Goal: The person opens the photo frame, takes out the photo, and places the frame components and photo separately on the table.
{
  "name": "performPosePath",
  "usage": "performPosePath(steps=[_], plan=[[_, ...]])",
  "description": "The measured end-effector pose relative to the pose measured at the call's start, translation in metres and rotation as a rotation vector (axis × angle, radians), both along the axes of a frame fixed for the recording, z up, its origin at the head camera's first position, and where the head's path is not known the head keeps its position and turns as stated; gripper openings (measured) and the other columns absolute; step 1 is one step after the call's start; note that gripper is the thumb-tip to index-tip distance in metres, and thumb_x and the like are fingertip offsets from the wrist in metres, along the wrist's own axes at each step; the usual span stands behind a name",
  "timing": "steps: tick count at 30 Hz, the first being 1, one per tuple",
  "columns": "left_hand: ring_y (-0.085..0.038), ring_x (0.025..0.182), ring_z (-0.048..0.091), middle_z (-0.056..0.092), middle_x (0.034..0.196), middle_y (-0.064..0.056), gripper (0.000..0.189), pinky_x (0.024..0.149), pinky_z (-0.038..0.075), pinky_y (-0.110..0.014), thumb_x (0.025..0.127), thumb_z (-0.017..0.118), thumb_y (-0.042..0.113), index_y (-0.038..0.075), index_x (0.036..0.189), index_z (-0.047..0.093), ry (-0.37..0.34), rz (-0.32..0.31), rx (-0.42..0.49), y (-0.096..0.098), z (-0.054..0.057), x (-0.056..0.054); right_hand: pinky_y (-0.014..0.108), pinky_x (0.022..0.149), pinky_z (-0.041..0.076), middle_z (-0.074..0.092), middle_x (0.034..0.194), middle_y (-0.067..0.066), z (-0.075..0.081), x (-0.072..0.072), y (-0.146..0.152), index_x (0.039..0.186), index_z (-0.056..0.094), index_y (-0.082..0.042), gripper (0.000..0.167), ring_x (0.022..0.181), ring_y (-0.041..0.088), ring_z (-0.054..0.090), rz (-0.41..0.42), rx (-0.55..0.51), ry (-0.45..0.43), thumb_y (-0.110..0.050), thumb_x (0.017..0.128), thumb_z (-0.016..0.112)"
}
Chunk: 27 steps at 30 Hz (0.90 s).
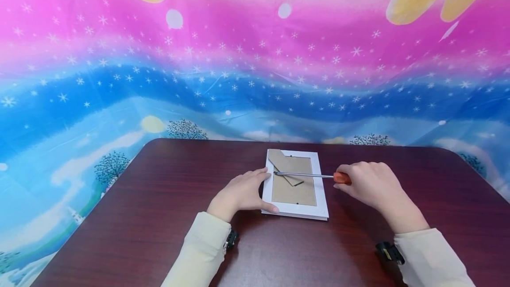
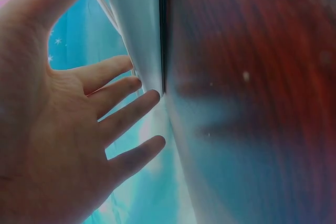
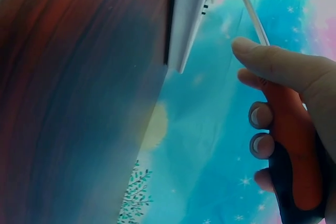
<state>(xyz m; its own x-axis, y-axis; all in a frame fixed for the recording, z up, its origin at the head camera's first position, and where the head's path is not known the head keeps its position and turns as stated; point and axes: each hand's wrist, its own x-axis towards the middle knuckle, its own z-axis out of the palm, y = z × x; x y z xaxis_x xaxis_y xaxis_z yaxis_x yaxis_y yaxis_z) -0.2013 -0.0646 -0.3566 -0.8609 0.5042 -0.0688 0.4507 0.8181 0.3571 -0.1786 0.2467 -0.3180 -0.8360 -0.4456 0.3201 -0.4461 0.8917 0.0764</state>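
Frame (image 1: 299,193) back-up on bench (image 1: 191,176) btwn hands, long axis approx. fore-aft. L hand (image 1: 243,191) nearer, spread, touching left edge; R hand (image 1: 370,185) grips screwdriver (image 3: 294,129), tip prob. touching frame's left side.

The white picture frame (image 1: 322,203) lies flat on the bench (image 1: 179,176), back side up, with a brown backing board (image 1: 304,193) and a slanting brown stand (image 1: 286,164). The orange-and-black screwdriver (image 3: 296,150) crosses above, its tip near the board's left edge.
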Motion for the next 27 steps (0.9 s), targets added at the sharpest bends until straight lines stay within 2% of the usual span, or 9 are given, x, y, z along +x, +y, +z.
performPosePath(steps=[15,27], plan=[[-0.028,0.142,0.037,0.036,0.157,-0.003,0.097,0.112,0.034,-0.046,0.072,0.080,0.060,0.012,0.149,0.047,-0.013,-0.008,0.027,-0.0016,0.0002,0.0009,0.033,0.041,0.033,0.046,0.057,-0.010,-0.0009,0.0011,-0.0047,0.085,0.073,-0.019,0.022,0.048,0.011,0.040,-0.013,-0.008,0.021,-0.030,0.073,0.087],[-0.028,0.142,0.037,0.036,0.157,-0.003,0.096,0.112,0.034,-0.046,0.072,0.081,0.059,0.012,0.149,0.047,-0.024,-0.003,0.030,-0.0013,-0.0004,0.0010,0.033,0.043,0.035,0.047,0.057,-0.011,0.0005,0.0014,-0.0040,0.087,0.075,-0.020,0.022,0.049,0.011,0.043,-0.044,-0.022,-0.037,-0.034,0.075,0.085]])
